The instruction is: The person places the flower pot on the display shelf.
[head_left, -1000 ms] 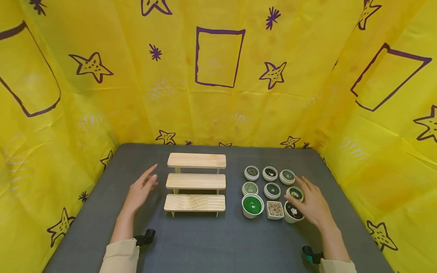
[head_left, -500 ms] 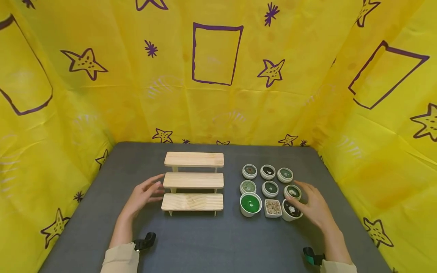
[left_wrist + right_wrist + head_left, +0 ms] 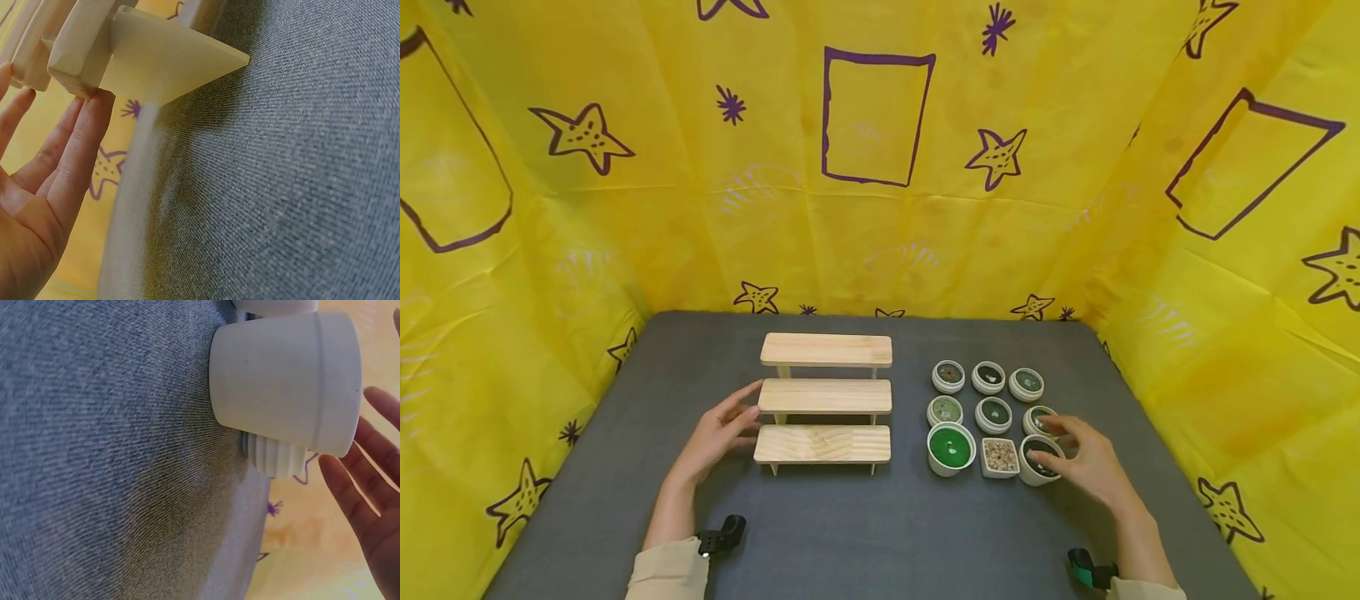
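Purple-patterned yellow cloth [image 3: 880,250] rises behind the gray counter [image 3: 880,542], where we see a three-step wooden stand [image 3: 823,442] left of nine small containers [image 3: 949,447]. Our left hand [image 3: 715,437], fingers loosely extended, touches the stand's left edge. Our right hand [image 3: 1090,462] is relaxed and spread, fingertips at the rim of the front-right white pot [image 3: 281,378].

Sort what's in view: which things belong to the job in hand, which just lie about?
Likely in the job:
three-tier wooden stand, touched by the left hand
front-right pot, right hand at its rim
the other eight containers, grouped with it

Likely just surroundings:
yellow patterned cloth
grey table
black wrist devices
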Available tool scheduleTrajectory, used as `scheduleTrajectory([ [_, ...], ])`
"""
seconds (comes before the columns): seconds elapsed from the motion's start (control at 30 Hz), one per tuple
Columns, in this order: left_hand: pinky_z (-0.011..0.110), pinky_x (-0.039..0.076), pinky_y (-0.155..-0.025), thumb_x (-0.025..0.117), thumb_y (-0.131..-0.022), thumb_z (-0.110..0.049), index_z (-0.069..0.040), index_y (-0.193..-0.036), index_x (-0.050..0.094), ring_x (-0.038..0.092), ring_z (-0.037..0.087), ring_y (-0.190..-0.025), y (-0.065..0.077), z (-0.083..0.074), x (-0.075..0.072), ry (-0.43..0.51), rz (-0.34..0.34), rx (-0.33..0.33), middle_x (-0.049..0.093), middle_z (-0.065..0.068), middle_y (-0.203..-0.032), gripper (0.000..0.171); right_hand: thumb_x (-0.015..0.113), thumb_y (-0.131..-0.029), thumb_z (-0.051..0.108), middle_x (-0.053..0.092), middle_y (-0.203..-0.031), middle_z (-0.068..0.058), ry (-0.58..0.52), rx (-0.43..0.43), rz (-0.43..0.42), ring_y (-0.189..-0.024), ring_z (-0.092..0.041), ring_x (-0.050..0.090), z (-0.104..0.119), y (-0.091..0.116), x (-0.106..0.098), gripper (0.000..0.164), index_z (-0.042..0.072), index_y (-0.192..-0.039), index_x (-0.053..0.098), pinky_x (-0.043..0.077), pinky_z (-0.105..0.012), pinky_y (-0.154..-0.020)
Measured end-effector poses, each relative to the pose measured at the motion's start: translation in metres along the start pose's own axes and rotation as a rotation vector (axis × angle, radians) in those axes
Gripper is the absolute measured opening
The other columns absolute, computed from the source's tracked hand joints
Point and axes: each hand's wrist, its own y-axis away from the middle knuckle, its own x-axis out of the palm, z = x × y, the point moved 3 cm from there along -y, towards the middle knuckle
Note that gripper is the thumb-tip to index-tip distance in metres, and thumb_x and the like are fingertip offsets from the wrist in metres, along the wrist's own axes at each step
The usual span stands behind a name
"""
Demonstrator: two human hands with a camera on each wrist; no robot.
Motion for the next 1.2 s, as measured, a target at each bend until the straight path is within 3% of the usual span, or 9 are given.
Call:
scheduleTrajectory([
  [0.2,0.045,0.059,-0.086,0.055,-0.102,-0.031,-0.016,-0.154,0.035,0.068,0.016,-0.096,-0.002,0.001,0.001,0.002,0.0,0.005,0.058,0.032,-0.121,0.058,0.085,-0.076,0.039,0.069,-0.122,-0.011,0.012,0.037,0.049,-0.091,-0.025,0.068,-0.004,0.004,0.002,0.06,0.013,-0.126,0.066,0.054,-0.037,-0.074],
  [0.53,0.043,0.059,-0.084,0.056,-0.101,-0.03,-0.015,-0.154,0.037,0.068,0.009,-0.092,-0.002,0.002,0.0,0.014,-0.008,0.006,0.058,0.033,-0.121,0.058,0.088,-0.07,0.038,0.068,-0.125,-0.014,0.02,0.008,0.048,-0.087,-0.021,0.069,-0.007,0.006,0.006,0.068,0.009,-0.127,0.064,0.052,-0.027,-0.07],
  [0.73,0.042,0.059,-0.084,0.056,-0.101,-0.03,-0.016,-0.154,0.037,0.068,0.011,-0.093,-0.002,0.002,0.0,0.018,-0.003,-0.001,0.061,0.031,-0.117,0.058,0.09,-0.066,0.041,0.068,-0.126,-0.013,0.034,0.003,0.066,-0.084,-0.011,0.066,-0.01,0.01,0.011,0.076,0.011,-0.13,0.063,0.051,-0.027,-0.072],
  [1.0,0.044,0.059,-0.084,0.057,-0.101,-0.03,-0.016,-0.153,0.037,0.07,0.021,-0.096,-0.003,0.002,0.0,0.022,0.0,-0.005,0.067,0.019,-0.103,0.058,0.091,-0.063,0.043,0.07,-0.123,-0.009,0.062,-0.017,0.039,-0.09,-0.007,0.062,-0.015,0.014,0.016,0.077,0.016,-0.129,0.063,0.05,-0.03,-0.078],
  [1.2,0.038,0.059,-0.082,0.057,-0.101,-0.029,-0.014,-0.153,0.037,0.07,0.018,-0.094,-0.002,0.001,0.001,0.033,0.003,-0.003,0.067,0.012,-0.098,0.058,0.091,-0.063,0.043,0.071,-0.122,-0.009,0.077,-0.034,0.016,-0.095,-0.01,0.061,-0.015,0.014,0.015,0.076,0.015,-0.128,0.064,0.049,-0.03,-0.079],
])
